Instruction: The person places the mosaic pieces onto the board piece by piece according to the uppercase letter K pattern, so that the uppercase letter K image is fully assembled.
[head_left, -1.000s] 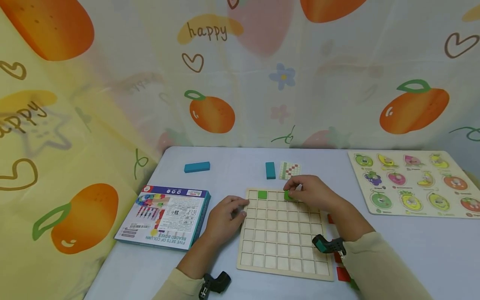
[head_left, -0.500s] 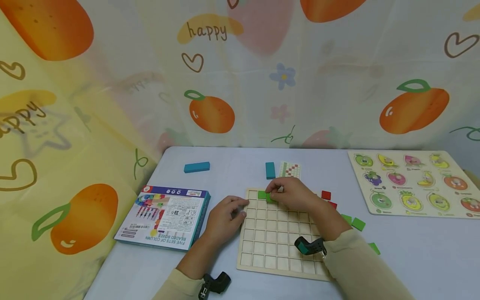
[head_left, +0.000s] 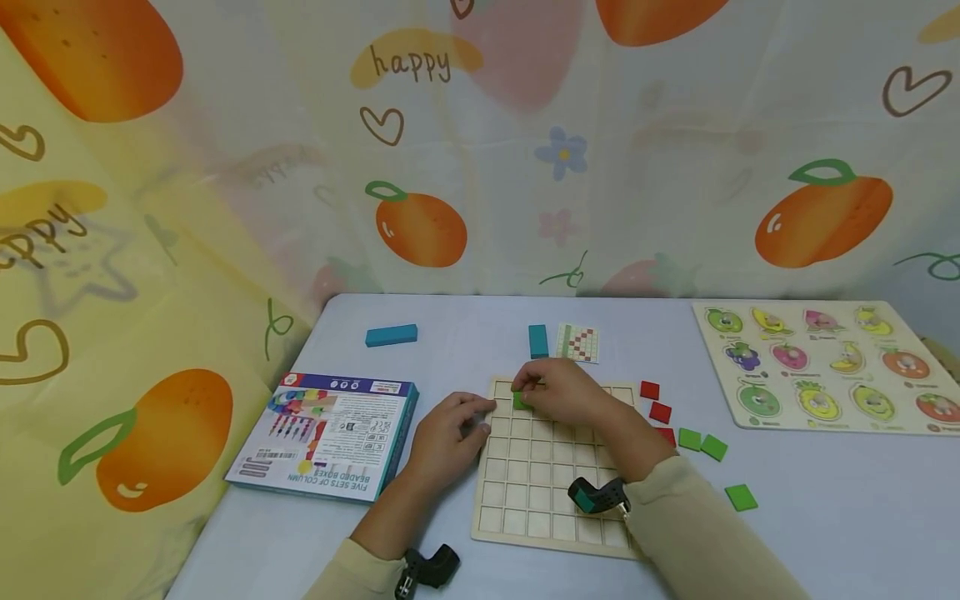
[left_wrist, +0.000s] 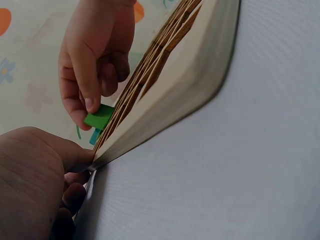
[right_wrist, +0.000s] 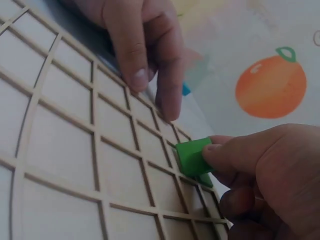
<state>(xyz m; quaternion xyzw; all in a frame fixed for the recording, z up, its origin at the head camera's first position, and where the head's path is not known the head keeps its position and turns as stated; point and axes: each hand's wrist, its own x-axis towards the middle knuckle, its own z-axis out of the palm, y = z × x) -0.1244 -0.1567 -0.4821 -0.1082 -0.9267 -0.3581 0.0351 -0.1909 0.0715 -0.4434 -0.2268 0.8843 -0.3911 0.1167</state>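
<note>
In the head view, a wooden grid board (head_left: pixel 517 523) lies flat on the table. At its far left part, my right hand (head_left: pixel 566 390) pinches a small green square tile (head_left: pixel 519 402) between thumb and index finger. The right wrist view has this tile tilted over the cells, with another green tile (right_wrist: pixel 205 180) lying in a cell just past it. My left hand (head_left: pixel 450 437) touches the board's left edge with the tips of thumb and index finger. Its other fingers are partly hidden.
Red tiles (head_left: pixel 660 412) and green tiles (head_left: pixel 741 497) lie loose right of the board. A patterned card (head_left: pixel 577 342) and blue blocks (head_left: pixel 392 335) are behind it. A flat box (head_left: pixel 322 433) stands left; a fruit-picture board (head_left: pixel 821 392) lies far right.
My right hand has moved left across the board's far rows with the green tile, passing over the spot of the placed green tile and uncovering loose tiles at right. The left hand stays put.
</note>
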